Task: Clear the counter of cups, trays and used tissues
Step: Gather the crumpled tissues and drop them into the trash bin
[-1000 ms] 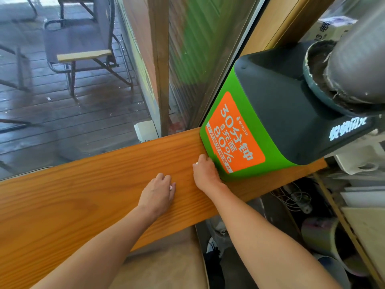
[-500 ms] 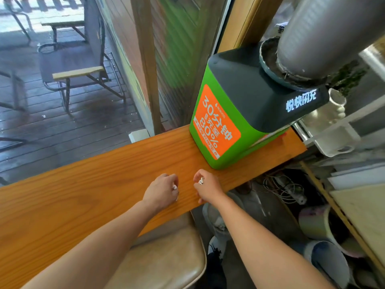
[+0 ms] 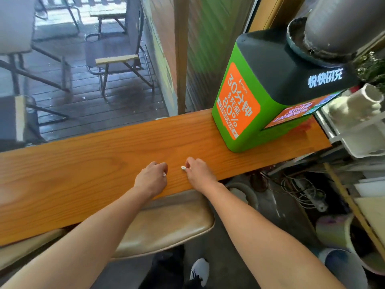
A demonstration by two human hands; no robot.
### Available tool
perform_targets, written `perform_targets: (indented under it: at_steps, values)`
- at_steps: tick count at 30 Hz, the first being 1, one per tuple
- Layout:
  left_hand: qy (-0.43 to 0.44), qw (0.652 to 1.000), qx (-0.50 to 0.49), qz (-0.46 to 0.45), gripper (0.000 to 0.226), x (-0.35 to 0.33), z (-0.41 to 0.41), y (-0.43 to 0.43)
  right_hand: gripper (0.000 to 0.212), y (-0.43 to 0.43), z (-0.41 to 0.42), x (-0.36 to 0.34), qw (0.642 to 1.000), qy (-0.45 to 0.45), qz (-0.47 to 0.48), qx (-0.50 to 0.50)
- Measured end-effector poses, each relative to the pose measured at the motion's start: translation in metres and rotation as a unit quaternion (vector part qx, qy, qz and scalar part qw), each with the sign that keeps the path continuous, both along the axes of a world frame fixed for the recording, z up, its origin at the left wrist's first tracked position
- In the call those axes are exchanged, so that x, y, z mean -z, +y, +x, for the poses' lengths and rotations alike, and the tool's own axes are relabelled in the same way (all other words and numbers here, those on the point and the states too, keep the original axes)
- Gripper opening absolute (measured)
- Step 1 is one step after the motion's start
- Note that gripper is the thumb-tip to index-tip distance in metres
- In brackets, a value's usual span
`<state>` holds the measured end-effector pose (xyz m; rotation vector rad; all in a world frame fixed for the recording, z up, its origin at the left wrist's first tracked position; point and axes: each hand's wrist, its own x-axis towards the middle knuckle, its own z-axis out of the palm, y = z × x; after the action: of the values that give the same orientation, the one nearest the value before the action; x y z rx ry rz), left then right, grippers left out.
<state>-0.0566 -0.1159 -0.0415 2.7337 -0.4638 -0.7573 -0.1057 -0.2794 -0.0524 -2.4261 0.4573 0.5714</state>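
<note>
Right hand (image 3: 196,174) pinches a tissue scrap (image 3: 183,168); left hand (image 3: 152,179) is curled around another scrap (image 3: 164,174). Keep both pinches firm when lifting off the counter (image 3: 83,163).

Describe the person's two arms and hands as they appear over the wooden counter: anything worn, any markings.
Both forearms are bare up to the frame's lower edge, with no sleeve in view. The left hand and right hand wear no gloves, and no watch, bracelet or ring shows on either. No tattoos or marks are visible. The fingernails cannot be made out clearly.

A tissue scrap (image 3: 183,168) lies on the counter (image 3: 83,163) at the right hand's (image 3: 198,172) fingertips (image 3: 188,165), the left hand (image 3: 152,179) just beside, the charging box (image 3: 260,97) beyond.
</note>
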Motion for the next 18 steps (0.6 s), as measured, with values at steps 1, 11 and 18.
perform_targets:
  at_steps: [1,11,18]
  values:
    - [-0.001,1.000,-0.004,-0.002,0.015,0.002,-0.003,0.003,0.015,0.003,0.000,0.000,1.000,0.000,-0.013,-0.004]
    - [-0.002,1.000,0.004,-0.009,0.011,0.034,0.007,0.008,0.023,0.002,0.014,0.032,0.994,0.022,-0.095,-0.054]
    - [0.006,1.000,0.021,-0.011,0.009,0.046,0.024,0.004,0.022,0.004,0.018,0.036,0.994,-0.005,-0.092,-0.060]
